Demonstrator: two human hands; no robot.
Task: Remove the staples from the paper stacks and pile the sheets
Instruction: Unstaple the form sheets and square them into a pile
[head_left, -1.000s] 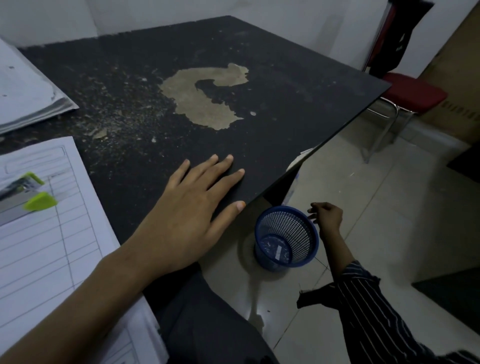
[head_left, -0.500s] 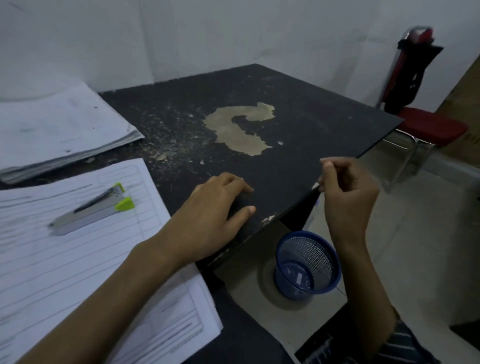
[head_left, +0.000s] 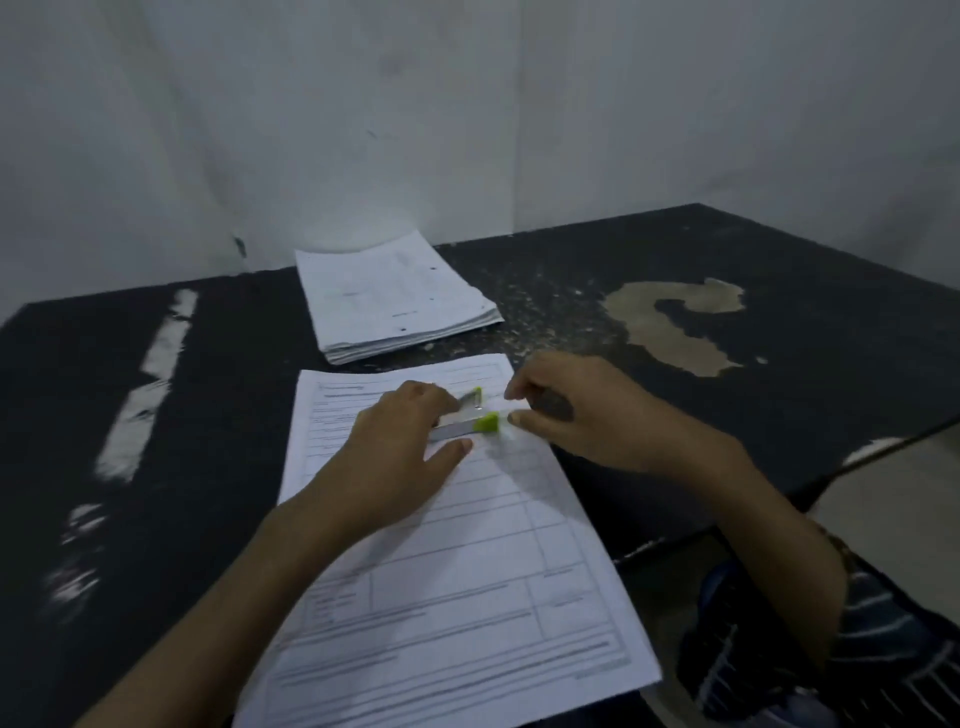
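Observation:
A stack of printed forms (head_left: 467, 597) lies on the black table (head_left: 156, 519) in front of me. On its top end rests a metal staple remover with green tips (head_left: 485, 423). My left hand (head_left: 395, 457) lies over the tool, fingers above it and thumb below, gripping its body. My right hand (head_left: 587, 415) is just right of the green end, with curled forefinger and thumb apart and the thumb tip touching the green tip. A pile of loose white sheets (head_left: 389, 296) sits farther back near the wall. The picture is motion-blurred.
A pale worn patch (head_left: 675, 322) marks the table at the right, with crumbs scattered beside the pile. The table's right edge (head_left: 857, 457) drops to a light floor. White walls close off the back. Striped clothing (head_left: 883, 649) shows at bottom right.
My view swung left from the table's edge and the blue bin to the papers. Both hands moved from there to the staple remover, and my left hand took hold of it.

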